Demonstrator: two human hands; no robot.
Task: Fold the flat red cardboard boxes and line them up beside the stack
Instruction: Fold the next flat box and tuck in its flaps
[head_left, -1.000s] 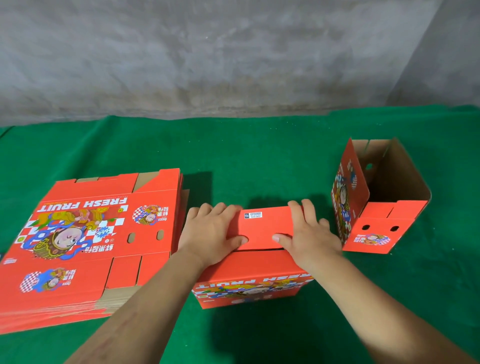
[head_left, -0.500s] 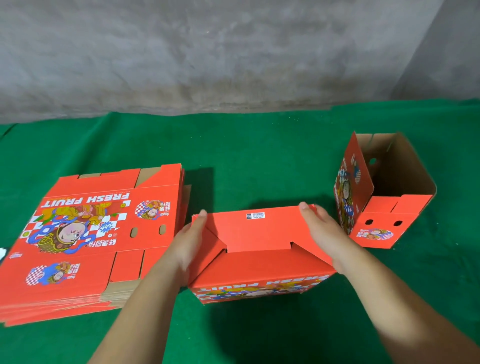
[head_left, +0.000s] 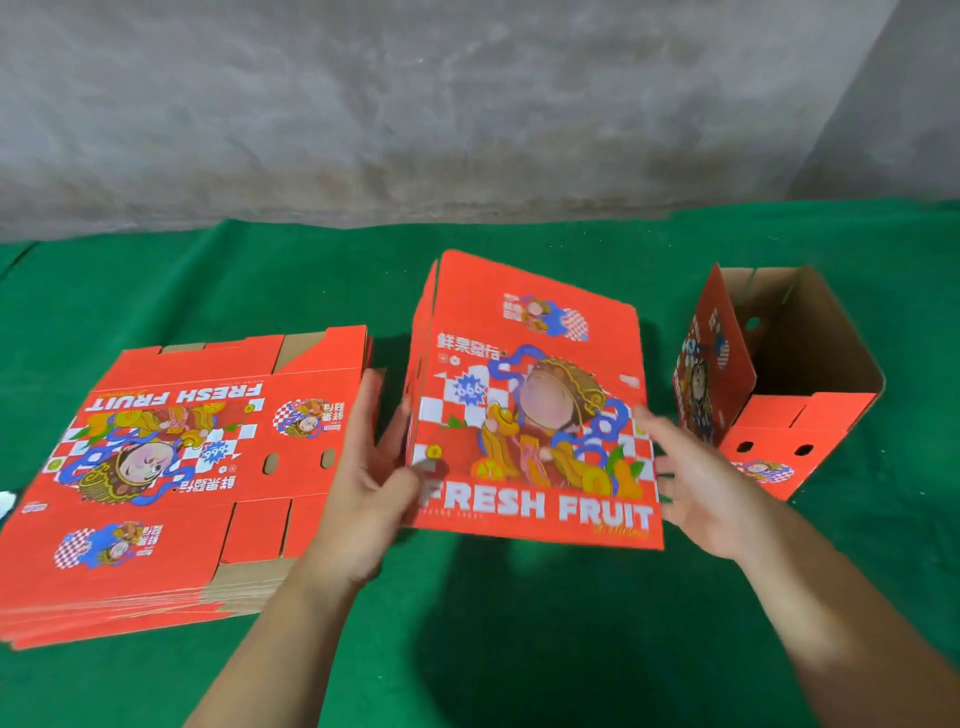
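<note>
A folded red "FRESH FRUIT" box (head_left: 530, 405) is held up off the green table, its printed face turned toward me. My left hand (head_left: 371, 478) grips its lower left edge, thumb on the front. My right hand (head_left: 696, 478) presses its right side with spread fingers. The stack of flat red boxes (head_left: 171, 467) lies on the left. A folded open box (head_left: 779, 384) stands on the right, brown inside showing.
The green cloth table (head_left: 519, 649) reaches back to a grey concrete wall (head_left: 467, 104). A small white object (head_left: 6, 501) shows at the far left edge. Green cloth shows between the held box and the open box.
The box was lying on the table with both hands pressing its bottom flaps. Now both hands have lifted it and turned it so the printed face looks at me.
</note>
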